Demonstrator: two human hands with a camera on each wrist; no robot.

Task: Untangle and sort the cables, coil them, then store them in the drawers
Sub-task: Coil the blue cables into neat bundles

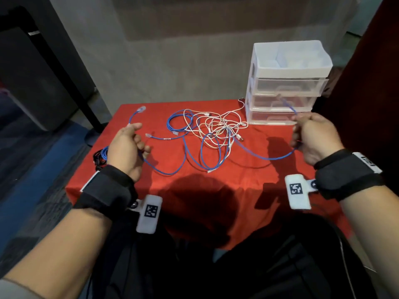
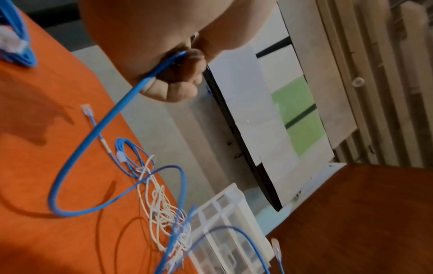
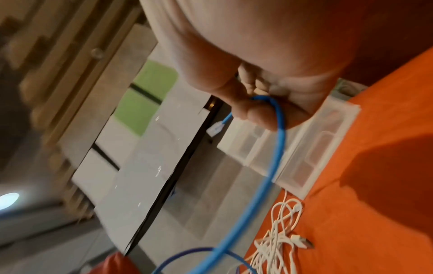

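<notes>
Apparently to draw it clear of the tangle (image 1: 216,128) mid-desk (image 1: 248,190), both hands (image 1: 126,147) gripped one blue cable (image 1: 172,172) spread wide, the left near one plug end, the right (image 1: 315,137) near the other, just in front of the drawers (image 1: 285,89). Only the wrist views showed fingers (image 2: 185,90) curled round the cable; the head view alone showed a coiled bundle (image 1: 101,155) at the desk's left edge.

A grey concrete-looking wall (image 1: 172,67) fills the upper middle of the head view, with a darker rectangular patch near its top. At upper left stands a dark table (image 1: 32,67) on a black leg with a round foot. Blue and grey carpet (image 1: 32,180) covers the floor at left. A dark reddish-brown panel (image 1: 367,72) rises along the right edge. In the right wrist view a round ceiling light (image 3: 8,200) glows at lower left.
</notes>
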